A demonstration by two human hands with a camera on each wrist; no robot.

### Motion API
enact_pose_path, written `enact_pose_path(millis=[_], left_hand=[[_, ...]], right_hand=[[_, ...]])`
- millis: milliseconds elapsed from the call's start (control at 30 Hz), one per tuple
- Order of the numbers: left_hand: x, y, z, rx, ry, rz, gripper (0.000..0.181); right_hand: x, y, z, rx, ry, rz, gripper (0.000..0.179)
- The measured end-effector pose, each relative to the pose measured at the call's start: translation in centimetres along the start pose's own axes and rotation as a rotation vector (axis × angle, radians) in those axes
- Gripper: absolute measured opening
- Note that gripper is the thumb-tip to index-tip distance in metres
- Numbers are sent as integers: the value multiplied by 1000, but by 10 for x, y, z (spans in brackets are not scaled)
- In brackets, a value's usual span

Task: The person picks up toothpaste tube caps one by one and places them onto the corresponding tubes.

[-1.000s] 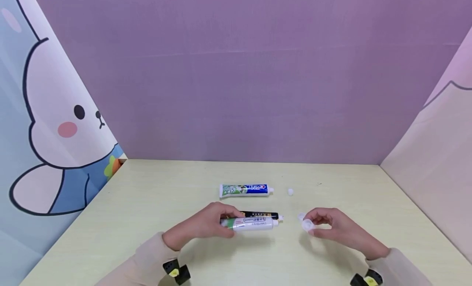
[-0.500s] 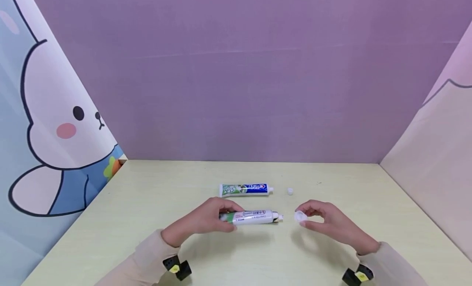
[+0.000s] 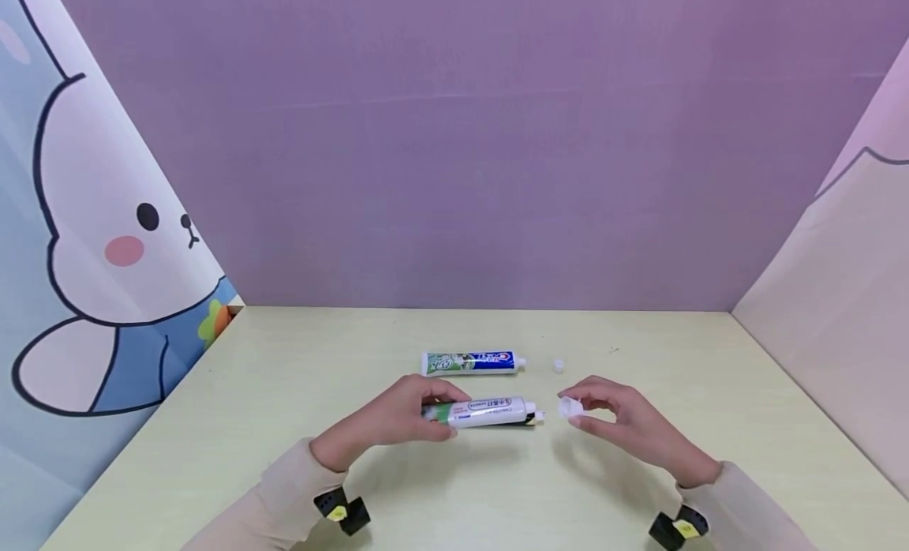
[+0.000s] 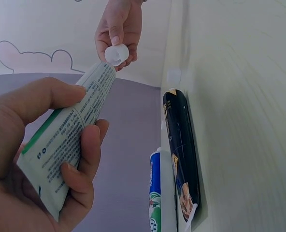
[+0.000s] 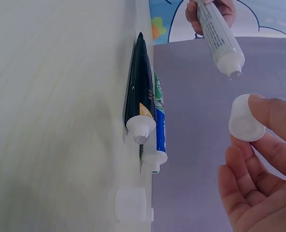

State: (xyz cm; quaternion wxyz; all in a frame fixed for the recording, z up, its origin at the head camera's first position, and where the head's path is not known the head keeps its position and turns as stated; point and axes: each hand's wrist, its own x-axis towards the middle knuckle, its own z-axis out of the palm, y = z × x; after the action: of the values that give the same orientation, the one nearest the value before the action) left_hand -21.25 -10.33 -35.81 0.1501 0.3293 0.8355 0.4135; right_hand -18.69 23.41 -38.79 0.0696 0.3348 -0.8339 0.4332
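My left hand (image 3: 405, 415) grips a white and green toothpaste tube (image 3: 490, 411) above the table, its bare nozzle pointing right. Between thumb and fingers my right hand (image 3: 625, 421) pinches a white cap (image 3: 570, 407); a small gap separates this cap from the nozzle. The cap's hollow end faces the tube in the left wrist view. Under the held tube, mostly covered in the head view, lies a black toothpaste tube (image 5: 140, 92), also uncapped. Farther back rests a blue and green toothpaste tube (image 3: 469, 363) with its nozzle bare.
A small white cap (image 3: 558, 366) lies on the table right of the blue and green tube. Another white cap (image 5: 131, 205) lies near the black tube's nozzle. A purple panel (image 3: 454, 180) stands along the table's back edge, with printed cloth at both sides.
The right hand has moved left with its cap, closer to the held tube's nozzle. The left hand has lifted its tube slightly, so it now covers most of the black tube in the head view.
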Motion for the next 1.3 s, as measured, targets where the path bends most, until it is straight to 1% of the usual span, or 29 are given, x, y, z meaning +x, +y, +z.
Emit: enact_pose_path(millis=[167,267,433,533,700,800,1000,1300], left_hand=[[2,2,0,16,4,10,34],[3,3,1,19,3,-2,34],[5,4,2,14,1,7,34],[7,5,4,7,1,14,34],[9,8,6,-8,-7,-7,35],[9,10,7,-11,-10,-21,35],[11,10,7,-24,-16,-25,35],[11,10,8,-24,-26,-25,34]], right_hand=[[4,-4,3,-35,14,1,26],[6,-7,4,-55,15,-2,26],[8,-11,6,-49,12,-10,26],[9,-12,7,-46,-2,6,26],[11,-14,8,-48,-34,52,28],[11,-14,9,-45,-38,47,27],[12,-14,10,-26,-46,39,28],[15,-17,11,-13,-63,93,31]])
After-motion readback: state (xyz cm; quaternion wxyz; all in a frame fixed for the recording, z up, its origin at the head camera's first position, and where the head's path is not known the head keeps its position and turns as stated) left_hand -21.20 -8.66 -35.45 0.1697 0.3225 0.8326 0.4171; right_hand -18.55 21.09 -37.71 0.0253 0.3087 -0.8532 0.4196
